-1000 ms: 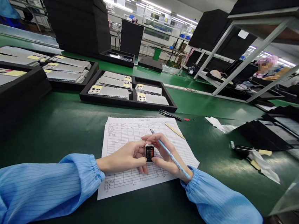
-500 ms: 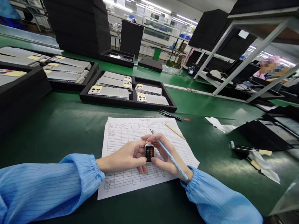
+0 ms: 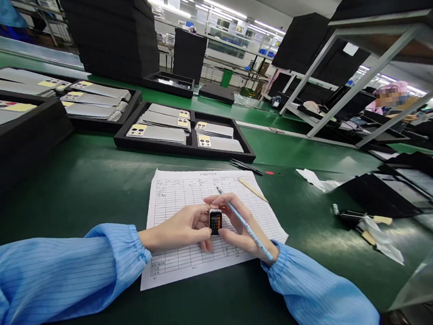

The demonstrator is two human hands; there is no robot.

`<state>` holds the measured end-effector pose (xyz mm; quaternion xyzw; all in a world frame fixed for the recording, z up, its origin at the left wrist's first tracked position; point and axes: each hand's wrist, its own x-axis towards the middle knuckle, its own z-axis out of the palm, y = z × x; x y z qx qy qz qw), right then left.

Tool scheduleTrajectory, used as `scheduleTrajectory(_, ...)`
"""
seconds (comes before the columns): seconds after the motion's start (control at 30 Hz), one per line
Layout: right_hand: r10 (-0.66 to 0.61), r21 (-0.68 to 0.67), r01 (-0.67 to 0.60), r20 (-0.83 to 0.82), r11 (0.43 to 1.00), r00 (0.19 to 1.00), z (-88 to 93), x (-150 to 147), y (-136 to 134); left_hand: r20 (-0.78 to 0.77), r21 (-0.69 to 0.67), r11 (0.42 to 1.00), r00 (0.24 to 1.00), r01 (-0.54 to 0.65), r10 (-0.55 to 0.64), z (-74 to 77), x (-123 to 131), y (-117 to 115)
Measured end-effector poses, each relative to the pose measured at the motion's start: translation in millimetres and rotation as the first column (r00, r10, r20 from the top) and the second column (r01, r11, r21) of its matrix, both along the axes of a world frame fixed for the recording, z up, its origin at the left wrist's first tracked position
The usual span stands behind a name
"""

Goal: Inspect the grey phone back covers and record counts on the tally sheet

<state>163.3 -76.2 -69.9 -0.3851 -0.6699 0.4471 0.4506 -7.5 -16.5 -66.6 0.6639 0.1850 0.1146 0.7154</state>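
A small smartwatch point(image 3: 215, 222), its dark screen lit with a calculator-like grid of keys and an orange column, is held above the printed form. My left hand point(image 3: 190, 227) grips it from the left side, thumb at its lower edge. My right hand point(image 3: 240, 226) is curled at the watch's right side, fingertips at its top and thumb near its lower right. A light blue pen point(image 3: 245, 226) lies across that same hand, tip pointing away from me. Under both hands is the paper form point(image 3: 171, 208) with a ruled table; a few handwritten marks show at its upper left.
Black trays point(image 3: 223, 155) of phone back panels stand beyond the form and to the left. Tweezers point(image 3: 245, 167) and a yellowish stick point(image 3: 253, 189) lie near its top right. Paper scraps point(image 3: 385, 243) and black sheets point(image 3: 373, 196) are at right, beside a metal-framed rack point(image 3: 380, 75). A person sits far right.
Both hands keep the same hold on the watch and the pen. The whole view has shifted very slightly.
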Motion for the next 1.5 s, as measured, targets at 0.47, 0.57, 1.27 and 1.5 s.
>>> scheduleTrajectory(0.47,-0.461,-0.011,0.461,-0.042,0.887,0.887,-2.1,14,12,0.018,0.051,0.998,0.999,0.038,-0.039,0.6,-2,-1)
scheduleTrajectory(0.57,-0.577,-0.019,0.578,-0.101,0.816,0.811,-1.6,27,27,0.033,0.075,0.996,0.998,0.056,-0.059,-1.7,-2,-1)
scheduleTrajectory(1.27,-0.558,-0.145,0.540,-0.165,0.829,0.813,-18.4,16,100,0.008,-0.060,0.998,1.000,0.016,-0.015,-6.6,0,0)
scheduleTrajectory(1.5,-0.566,-0.122,0.552,-0.162,0.825,0.809,-16.8,16,100,-0.023,-0.072,0.997,1.000,0.003,-0.005,-2.1,-1,-2)
